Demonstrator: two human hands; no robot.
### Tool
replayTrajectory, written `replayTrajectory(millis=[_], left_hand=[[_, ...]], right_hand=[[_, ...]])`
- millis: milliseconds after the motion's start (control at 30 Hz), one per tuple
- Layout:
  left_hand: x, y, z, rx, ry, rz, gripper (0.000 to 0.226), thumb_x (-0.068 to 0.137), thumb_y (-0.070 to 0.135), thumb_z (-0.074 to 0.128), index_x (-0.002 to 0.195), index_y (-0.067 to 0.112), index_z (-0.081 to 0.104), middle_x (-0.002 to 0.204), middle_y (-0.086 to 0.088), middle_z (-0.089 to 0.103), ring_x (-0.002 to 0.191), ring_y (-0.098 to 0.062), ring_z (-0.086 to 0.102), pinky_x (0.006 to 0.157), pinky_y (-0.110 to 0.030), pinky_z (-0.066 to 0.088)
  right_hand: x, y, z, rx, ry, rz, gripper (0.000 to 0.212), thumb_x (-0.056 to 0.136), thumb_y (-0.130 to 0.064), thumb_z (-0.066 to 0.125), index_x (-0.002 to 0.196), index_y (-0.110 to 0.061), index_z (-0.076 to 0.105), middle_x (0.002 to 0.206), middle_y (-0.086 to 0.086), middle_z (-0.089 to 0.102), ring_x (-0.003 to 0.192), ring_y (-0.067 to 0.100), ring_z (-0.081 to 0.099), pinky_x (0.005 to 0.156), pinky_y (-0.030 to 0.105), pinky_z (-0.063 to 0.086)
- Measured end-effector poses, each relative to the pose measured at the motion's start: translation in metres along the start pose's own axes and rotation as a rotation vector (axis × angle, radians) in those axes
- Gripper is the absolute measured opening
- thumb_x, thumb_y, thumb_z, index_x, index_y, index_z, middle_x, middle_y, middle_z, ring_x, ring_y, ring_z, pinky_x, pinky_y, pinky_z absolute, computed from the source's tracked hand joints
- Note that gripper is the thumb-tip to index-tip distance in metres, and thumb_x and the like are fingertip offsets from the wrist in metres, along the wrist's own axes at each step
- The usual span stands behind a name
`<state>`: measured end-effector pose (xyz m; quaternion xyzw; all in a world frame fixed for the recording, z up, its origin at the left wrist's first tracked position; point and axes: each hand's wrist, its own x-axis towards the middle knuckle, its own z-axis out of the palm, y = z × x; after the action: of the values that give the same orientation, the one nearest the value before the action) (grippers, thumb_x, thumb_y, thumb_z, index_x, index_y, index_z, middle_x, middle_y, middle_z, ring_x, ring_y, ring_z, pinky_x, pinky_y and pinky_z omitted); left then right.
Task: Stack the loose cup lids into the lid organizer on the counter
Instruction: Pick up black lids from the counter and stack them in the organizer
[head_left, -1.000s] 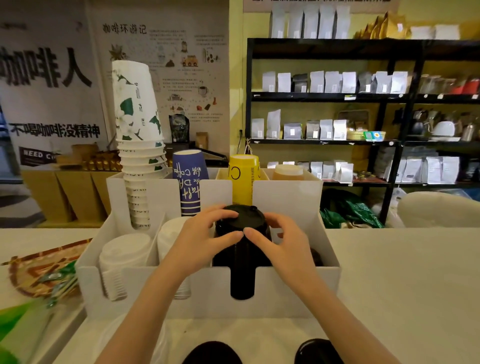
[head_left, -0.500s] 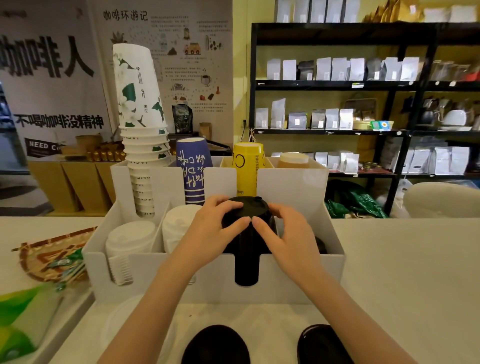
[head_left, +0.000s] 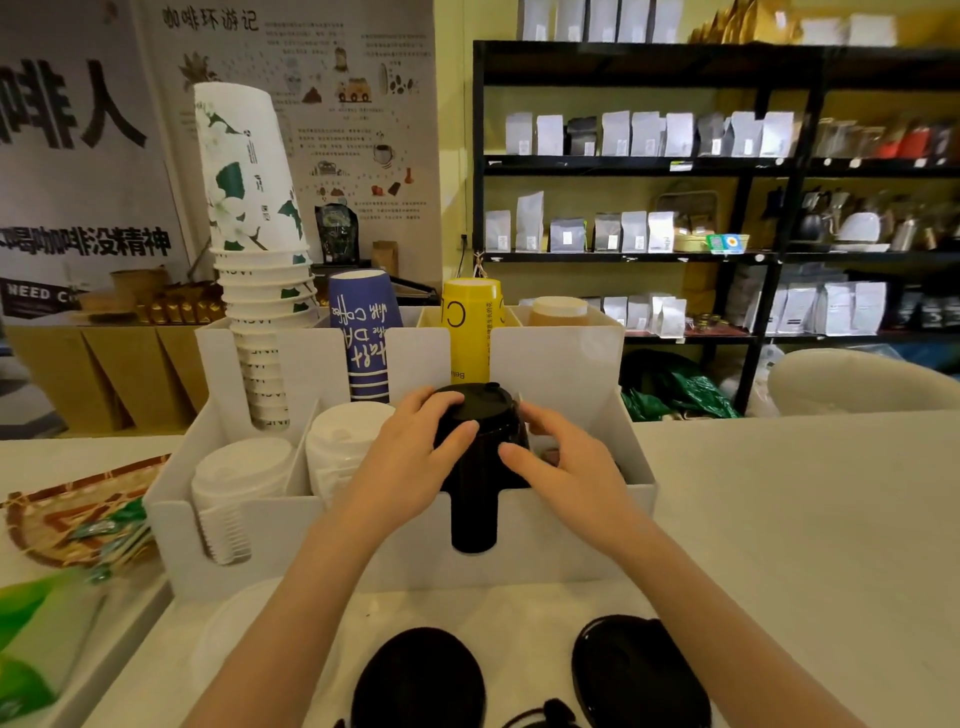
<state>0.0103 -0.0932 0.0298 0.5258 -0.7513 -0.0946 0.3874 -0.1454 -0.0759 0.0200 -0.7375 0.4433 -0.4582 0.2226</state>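
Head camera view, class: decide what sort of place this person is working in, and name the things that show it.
Most likely a coffee shop counter. Stacked paper cups stand in a white lid organizer holding black lids, and black shelves behind carry rows of what look like coffee bags. A wall poster shows coffee drawings.

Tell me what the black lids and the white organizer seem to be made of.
The black lids look like thin moulded plastic with a slight sheen: faint highlights and a raised rim show on the loose lid. The organizer looks like matte white sheet, probably plastic or foam board: flat cut panels, no gloss.
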Motion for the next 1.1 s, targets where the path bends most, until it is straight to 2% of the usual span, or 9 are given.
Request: replayTrajectory(millis=[100,167,267,467,533,667,800,933,1100], left_hand=[[-0.005,0.012,0.001,0.113,0.03,0.007,0.046,0.09,0.032,0.042,0.133,0.017,0.036,0.151,-0.005,0.022,0.138,-0.019,0.019,0.11,-0.028,0.018],[-0.01,0.02,0.004,0.164,0.066,0.097,0.045,0.088,0.032,0.045,0.131,0.017,0.039,0.15,-0.005,0.022,0.139,-0.02,0.016,0.113,-0.033,0.016],[-0.016,0.033,0.008,0.174,0.077,0.208,0.042,0.087,0.032,0.048,0.126,0.017,0.045,0.147,-0.005,0.031,0.137,-0.02,0.021,0.112,-0.036,0.019],[-0.028,0.046,0.02,0.118,0.056,0.291,0.033,0.086,0.03,0.051,0.116,0.017,0.054,0.126,-0.003,0.055,0.121,-0.016,0.041,0.097,-0.025,0.03],[-0.036,0.051,0.031,0.058,-0.047,0.324,0.033,0.084,0.031,0.053,0.115,0.019,0.055,0.121,-0.001,0.058,0.112,-0.013,0.047,0.092,-0.023,0.034],[-0.05,0.054,0.059,0.025,-0.5,0.212,0.056,0.078,0.044,0.058,0.127,0.022,0.044,0.13,0.0,0.051,0.113,-0.012,0.048,0.095,-0.03,0.042],[-0.058,0.046,0.077,0.143,-0.807,0.137,0.073,0.072,0.05,0.062,0.133,0.021,0.035,0.139,0.0,0.043,0.123,-0.015,0.042,0.098,-0.03,0.037],[-0.066,0.046,0.081,0.178,-0.899,0.125,0.079,0.064,0.05,0.07,0.13,0.021,0.038,0.135,0.001,0.047,0.12,-0.016,0.044,0.098,-0.03,0.038],[-0.068,0.049,0.08,0.164,-0.877,0.144,0.071,0.063,0.045,0.073,0.124,0.02,0.045,0.126,-0.001,0.053,0.112,-0.017,0.048,0.09,-0.028,0.041]], right_hand=[[-0.012,0.0,-0.013,0.001,0.007,0.094,0.043,0.085,-0.025,0.057,0.127,-0.028,0.044,0.115,-0.017,0.051,0.109,0.006,0.049,0.096,0.027,0.043],[-0.025,0.003,-0.024,-0.023,-0.007,0.114,0.046,0.085,-0.026,0.057,0.129,-0.025,0.043,0.118,-0.011,0.053,0.108,0.008,0.052,0.093,0.024,0.044],[-0.05,0.007,-0.043,-0.062,-0.023,0.132,0.038,0.084,-0.028,0.059,0.12,-0.032,0.047,0.104,-0.012,0.061,0.096,0.002,0.058,0.08,0.013,0.048],[-0.11,0.028,-0.065,-0.24,-0.129,0.239,0.032,0.082,-0.032,0.06,0.114,-0.032,0.052,0.104,-0.01,0.062,0.096,-0.001,0.057,0.074,0.009,0.046],[-0.125,0.037,-0.067,-0.271,-0.187,0.302,0.043,0.079,-0.035,0.064,0.119,-0.032,0.049,0.113,-0.011,0.059,0.103,0.0,0.053,0.078,0.011,0.042],[-0.138,0.047,-0.07,-0.301,-0.269,0.401,0.068,0.068,-0.041,0.073,0.128,-0.031,0.042,0.123,-0.015,0.048,0.115,0.005,0.044,0.095,0.021,0.036],[-0.144,0.05,-0.067,-0.324,-0.287,0.417,0.072,0.063,-0.043,0.076,0.126,-0.033,0.043,0.118,-0.017,0.045,0.112,0.005,0.04,0.09,0.018,0.033],[-0.144,0.048,-0.066,-0.309,-0.264,0.399,0.061,0.063,-0.039,0.076,0.118,-0.035,0.05,0.104,-0.022,0.046,0.103,0.001,0.041,0.078,0.01,0.034],[-0.145,0.054,-0.066,-0.271,-0.239,0.418,0.064,0.062,-0.04,0.076,0.12,-0.034,0.049,0.113,-0.016,0.051,0.108,0.004,0.046,0.087,0.019,0.037]])
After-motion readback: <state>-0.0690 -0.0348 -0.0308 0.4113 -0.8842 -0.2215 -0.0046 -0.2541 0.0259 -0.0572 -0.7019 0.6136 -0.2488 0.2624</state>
